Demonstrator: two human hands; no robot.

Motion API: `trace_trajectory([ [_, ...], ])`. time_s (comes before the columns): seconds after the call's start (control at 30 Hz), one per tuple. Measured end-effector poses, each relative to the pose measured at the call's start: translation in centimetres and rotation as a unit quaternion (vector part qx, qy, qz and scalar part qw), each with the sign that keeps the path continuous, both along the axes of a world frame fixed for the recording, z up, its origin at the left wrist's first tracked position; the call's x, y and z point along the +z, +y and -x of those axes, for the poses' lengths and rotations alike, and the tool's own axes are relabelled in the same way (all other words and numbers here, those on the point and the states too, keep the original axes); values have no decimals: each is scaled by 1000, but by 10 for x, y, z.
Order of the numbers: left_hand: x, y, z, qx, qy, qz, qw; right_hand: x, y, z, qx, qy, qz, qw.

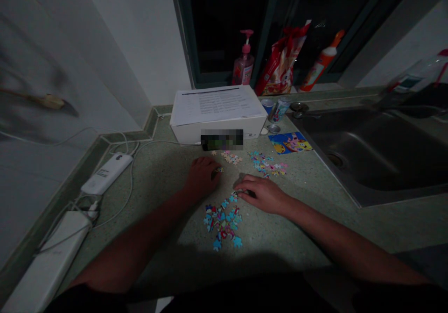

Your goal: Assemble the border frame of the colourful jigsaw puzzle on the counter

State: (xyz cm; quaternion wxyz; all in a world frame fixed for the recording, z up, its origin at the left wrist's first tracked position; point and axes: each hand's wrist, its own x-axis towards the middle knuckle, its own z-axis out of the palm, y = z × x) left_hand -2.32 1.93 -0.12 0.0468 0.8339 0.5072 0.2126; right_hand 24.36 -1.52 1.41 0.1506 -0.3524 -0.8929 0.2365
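Observation:
My left hand [203, 178] rests over the counter with curled fingers, closed on a small jigsaw piece [219, 169] that shows at the fingertips. To its right, my right hand [263, 193] has thumb and forefinger pinched on another jigsaw piece [234, 194], just above the nearest heap. That heap of mostly blue jigsaw pieces [224, 220] lies loose between my forearms. Beyond my left fingers is a small cluster of pale pink and beige pieces [231, 157]. Past my right hand, blue, pink and yellow pieces [265, 162] are spread out.
A white box [219, 112] with a printed sheet stands at the back. Right of it are cans [279, 110] and a blue picture card [290, 142], beside the steel sink [381, 149]. A white power bank [107, 173], cables and a power strip [52, 257] lie left.

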Motion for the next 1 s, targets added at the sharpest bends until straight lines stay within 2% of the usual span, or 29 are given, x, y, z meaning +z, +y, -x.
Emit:
trace_trajectory([
  [0.23, -1, 6, 1, 1, -33, 38, 999, 0, 0, 0, -1, 4, 4, 1000],
  [0.53, -3, 4, 2, -22, -32, 22, 999, 0, 0, 0, -4, -2, 3, 1000],
  [1.0, 2, 4, 1, -32, -69, 56, 996, -2, 0, 0, -4, 7, -1, 1000],
])
